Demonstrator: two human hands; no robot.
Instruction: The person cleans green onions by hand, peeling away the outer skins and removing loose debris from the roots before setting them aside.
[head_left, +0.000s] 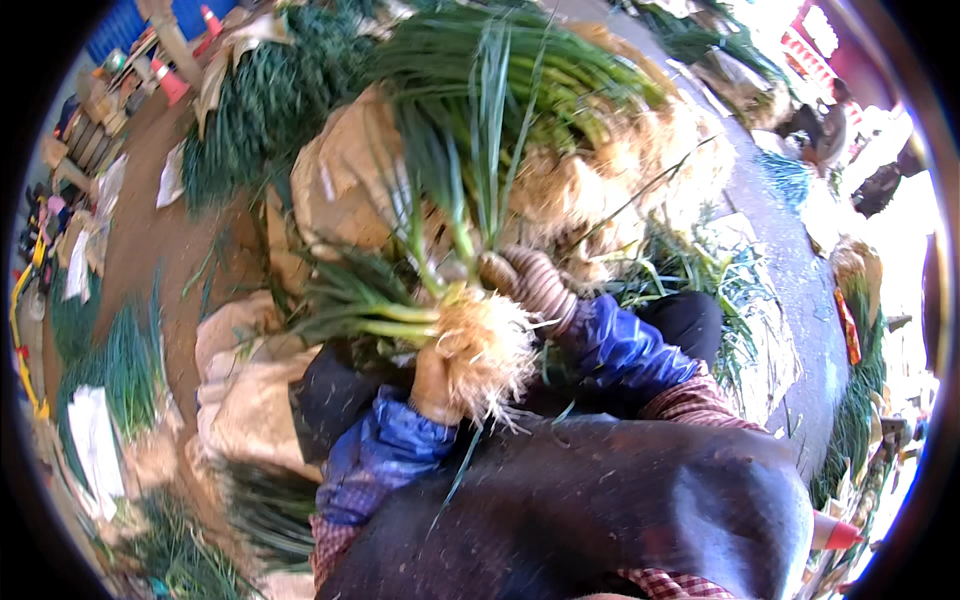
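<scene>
In front of my lap, my left hand is closed around a bunch of green onions. Their pale, stringy roots fan out over that hand, and the green leaves point left and away. My right hand, in a brownish glove with a ribbed cuff, is closed at the lower stalks of some upright green onions just beyond the roots. Its fingertips are partly hidden. Blue sleeve covers reach both wrists. A large heap of green onions lies beyond my hands, roots toward me.
Loose trimmed leaves lie on the right beside my knee. Brown sacking and more green onions spread to the left. A dark apron covers my lap. Orange cones stand far left; another person sits far right.
</scene>
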